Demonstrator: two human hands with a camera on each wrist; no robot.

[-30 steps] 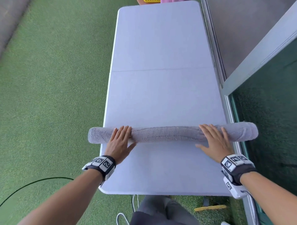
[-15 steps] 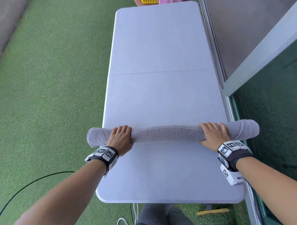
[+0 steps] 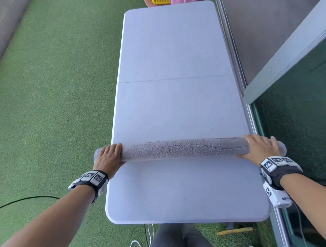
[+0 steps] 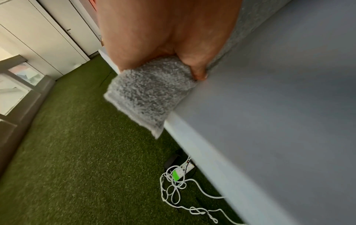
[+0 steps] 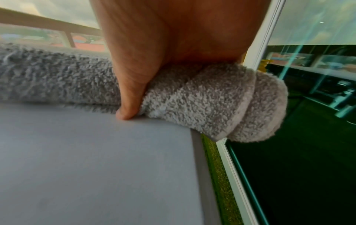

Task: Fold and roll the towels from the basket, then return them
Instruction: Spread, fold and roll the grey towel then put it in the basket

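A grey towel [image 3: 185,148], rolled into a long log, lies crosswise on the white folding table [image 3: 176,105] near its front. Both ends of the towel overhang the table's sides. My left hand [image 3: 108,156] grips the left end, fingers curled over the top and thumb [image 4: 200,76] tucked against the near side. My right hand [image 3: 261,147] grips the right end the same way, its thumb [image 5: 127,112] touching the tabletop. The right end of the towel [image 5: 240,103] shows its spiral layers. A yellow basket [image 3: 161,1] peeks in past the table's far end.
A metal-framed glass partition [image 3: 282,70] runs close along the table's right side. Green turf lies all around. A power strip with tangled white cable [image 4: 179,173] sits under the table, and a black cable [image 3: 26,199] crosses the floor at left.
Both hands have slid outward along the roll to its ends. Their fingers, flat on the towel a second ago, now curl around it.
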